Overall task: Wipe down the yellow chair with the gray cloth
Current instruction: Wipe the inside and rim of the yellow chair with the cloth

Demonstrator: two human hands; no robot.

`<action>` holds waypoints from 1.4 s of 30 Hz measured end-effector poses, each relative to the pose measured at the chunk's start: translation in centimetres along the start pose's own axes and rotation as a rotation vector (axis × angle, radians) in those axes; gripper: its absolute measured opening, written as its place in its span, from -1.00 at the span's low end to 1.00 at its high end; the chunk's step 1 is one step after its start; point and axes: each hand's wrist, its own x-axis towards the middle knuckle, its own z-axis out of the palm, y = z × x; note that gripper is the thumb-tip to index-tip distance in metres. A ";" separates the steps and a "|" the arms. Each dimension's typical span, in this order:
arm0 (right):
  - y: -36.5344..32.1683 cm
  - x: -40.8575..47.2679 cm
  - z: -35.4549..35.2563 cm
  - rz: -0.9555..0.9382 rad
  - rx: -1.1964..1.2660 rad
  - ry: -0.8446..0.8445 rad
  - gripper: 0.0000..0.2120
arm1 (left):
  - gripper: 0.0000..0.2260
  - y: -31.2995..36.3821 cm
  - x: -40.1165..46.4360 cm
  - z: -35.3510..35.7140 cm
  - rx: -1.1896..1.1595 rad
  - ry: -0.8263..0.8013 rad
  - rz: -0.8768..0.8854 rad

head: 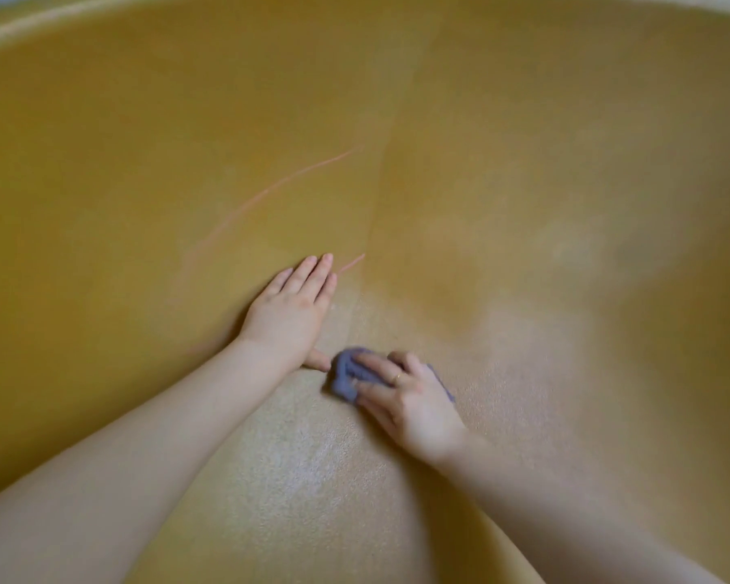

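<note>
Head view, looking down into the chair (523, 183): yellow shell fills the whole frame, pale rim curving along the top edge.

Left hand (289, 307): flat on the chair, palm down, fingers straight and close together, pointing up and away. Thumb sticks out toward the cloth (346, 375), tip just beside it; can't tell if they touch. Holds nothing.

Right hand (401, 398): on top of the cloth, fingers spread a bit and slightly bent over it, pressing it onto the chair surface. Ring (397, 377) on one finger. Whether the fingers actually pinch the fabric or just press it down: can't tell, picture is blurred there.

Cloth: gray-blue, bunched up, low centre of frame, on the chair where the surface looks paler and grainy. Mostly under the right fingers; a lump sticks out on the left, a small corner shows on the right of the hand.

Both bare forearms come in from the bottom corners, hands close together.

Chair marks: thin pinkish curved line (279, 185) above the left hand, a shorter one (352, 261) just right of its fingertips. A faint seam (376, 204) runs down the middle of the shell.
</note>
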 end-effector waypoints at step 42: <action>2.8 8.4 1.1 0.325 -0.271 0.275 -0.70 | 0.17 -1.8 -3.4 1.0 0.046 -0.108 -0.065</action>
